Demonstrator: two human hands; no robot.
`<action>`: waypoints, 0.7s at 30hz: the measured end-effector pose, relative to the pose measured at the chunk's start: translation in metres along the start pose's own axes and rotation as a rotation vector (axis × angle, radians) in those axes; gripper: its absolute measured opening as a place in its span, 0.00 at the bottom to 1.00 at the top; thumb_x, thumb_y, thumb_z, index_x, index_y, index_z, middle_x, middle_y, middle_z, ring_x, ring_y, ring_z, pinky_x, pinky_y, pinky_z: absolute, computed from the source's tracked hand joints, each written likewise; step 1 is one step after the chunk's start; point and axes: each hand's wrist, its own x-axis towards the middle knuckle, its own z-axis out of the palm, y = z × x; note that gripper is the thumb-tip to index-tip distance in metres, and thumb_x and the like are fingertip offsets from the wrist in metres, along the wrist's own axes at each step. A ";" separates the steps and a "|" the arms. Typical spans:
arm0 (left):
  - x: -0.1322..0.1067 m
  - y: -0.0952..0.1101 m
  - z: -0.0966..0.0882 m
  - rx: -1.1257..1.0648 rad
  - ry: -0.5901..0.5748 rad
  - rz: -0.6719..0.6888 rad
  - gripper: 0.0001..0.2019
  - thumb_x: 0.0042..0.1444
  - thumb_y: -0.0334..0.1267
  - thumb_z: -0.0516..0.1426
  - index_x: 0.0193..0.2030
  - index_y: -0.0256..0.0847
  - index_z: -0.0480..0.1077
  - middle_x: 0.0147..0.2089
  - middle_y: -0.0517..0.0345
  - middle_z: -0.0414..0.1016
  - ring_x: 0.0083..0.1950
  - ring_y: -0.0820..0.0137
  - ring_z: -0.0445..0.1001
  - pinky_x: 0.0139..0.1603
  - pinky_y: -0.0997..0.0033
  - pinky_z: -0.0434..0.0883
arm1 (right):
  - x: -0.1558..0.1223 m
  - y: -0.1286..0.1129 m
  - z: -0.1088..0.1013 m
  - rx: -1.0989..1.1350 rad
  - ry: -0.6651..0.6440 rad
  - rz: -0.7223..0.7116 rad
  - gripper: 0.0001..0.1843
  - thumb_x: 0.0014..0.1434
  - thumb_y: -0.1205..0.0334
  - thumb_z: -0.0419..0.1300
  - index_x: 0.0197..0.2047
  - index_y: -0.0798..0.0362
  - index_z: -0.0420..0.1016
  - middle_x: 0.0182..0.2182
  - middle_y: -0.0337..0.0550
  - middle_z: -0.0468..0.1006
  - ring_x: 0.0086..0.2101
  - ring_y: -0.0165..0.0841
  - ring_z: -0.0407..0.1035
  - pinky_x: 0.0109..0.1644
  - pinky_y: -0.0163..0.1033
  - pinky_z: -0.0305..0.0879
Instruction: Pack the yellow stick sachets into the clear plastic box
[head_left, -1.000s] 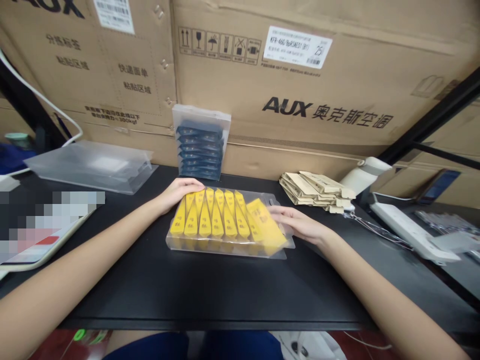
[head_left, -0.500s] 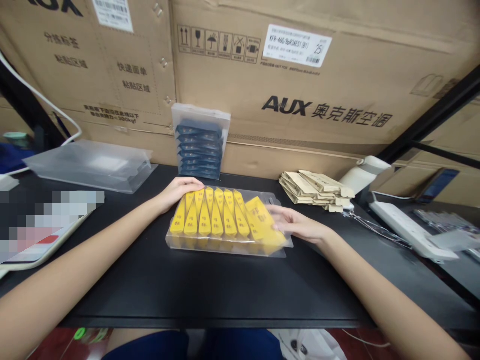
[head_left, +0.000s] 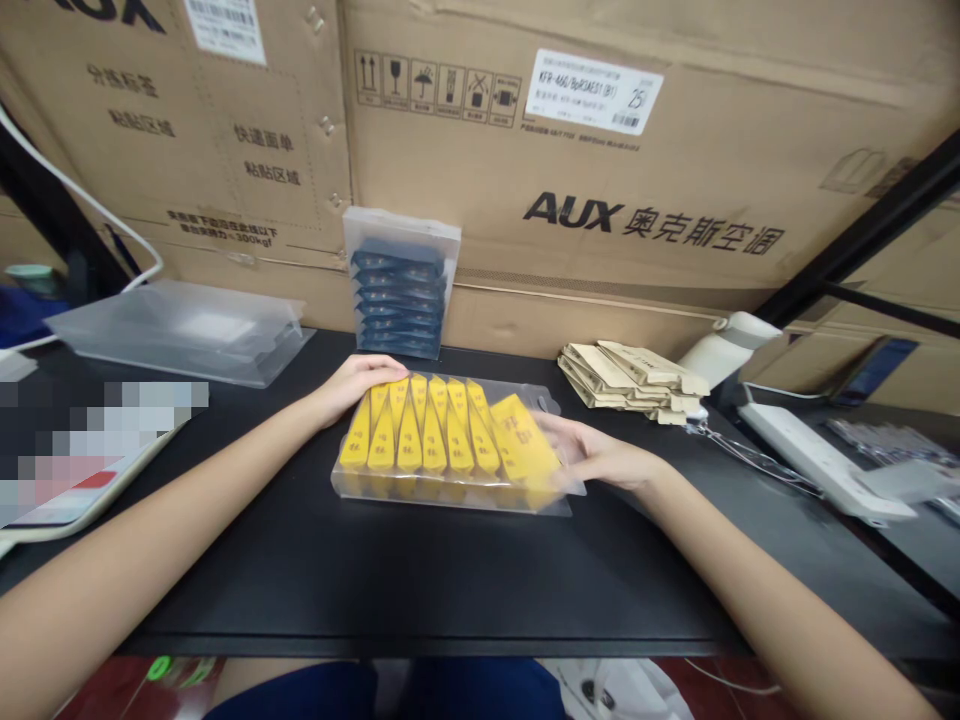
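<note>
A clear plastic box [head_left: 450, 487] lies on the black table, with several yellow paper packets [head_left: 433, 445] in a fanned row inside. My left hand [head_left: 367, 382] grips the box at its far left corner, fingers together over the edge and the end packets. At the right end a wider yellow packet [head_left: 521, 440] leans at a slant, partly inside the box. My right hand [head_left: 592, 455] is closed around the right edge of that packet, its fingers behind and slightly blurred. The box's open flap shows beside this hand.
Behind stands a clear box of dark blue packets [head_left: 397, 295] against large cartons [head_left: 465, 170]. Beige packets [head_left: 637, 380] are piled back right by a white bottle [head_left: 731, 345] and a power strip [head_left: 821, 455]. Clear plastic boxes [head_left: 180, 330] and a tablet-like device [head_left: 97, 460] are left.
My right hand has shifted slightly at the right end of the box, its thumb lower and nearer the packet's edge. The left hand and the box have stayed in place.
</note>
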 end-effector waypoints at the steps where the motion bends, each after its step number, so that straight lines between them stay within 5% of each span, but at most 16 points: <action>1: 0.000 0.000 0.000 -0.004 0.000 0.001 0.14 0.42 0.48 0.66 0.32 0.42 0.78 0.33 0.58 0.80 0.38 0.63 0.77 0.43 0.66 0.71 | 0.001 0.001 -0.001 0.011 0.006 0.007 0.47 0.48 0.72 0.68 0.67 0.47 0.53 0.60 0.50 0.68 0.56 0.38 0.67 0.59 0.46 0.63; 15: 0.001 -0.001 -0.001 0.007 0.000 0.004 0.13 0.43 0.47 0.66 0.33 0.42 0.78 0.34 0.58 0.80 0.39 0.62 0.77 0.44 0.66 0.71 | 0.003 -0.001 0.001 0.084 0.201 0.086 0.43 0.50 0.66 0.69 0.66 0.52 0.55 0.44 0.49 0.81 0.36 0.34 0.78 0.36 0.34 0.75; 21: 0.000 0.000 0.000 -0.004 -0.005 -0.004 0.13 0.43 0.47 0.66 0.33 0.41 0.78 0.33 0.58 0.79 0.39 0.64 0.76 0.44 0.68 0.70 | 0.003 0.002 0.000 -0.003 0.208 0.080 0.42 0.52 0.60 0.68 0.66 0.54 0.54 0.29 0.40 0.80 0.16 0.23 0.68 0.15 0.24 0.60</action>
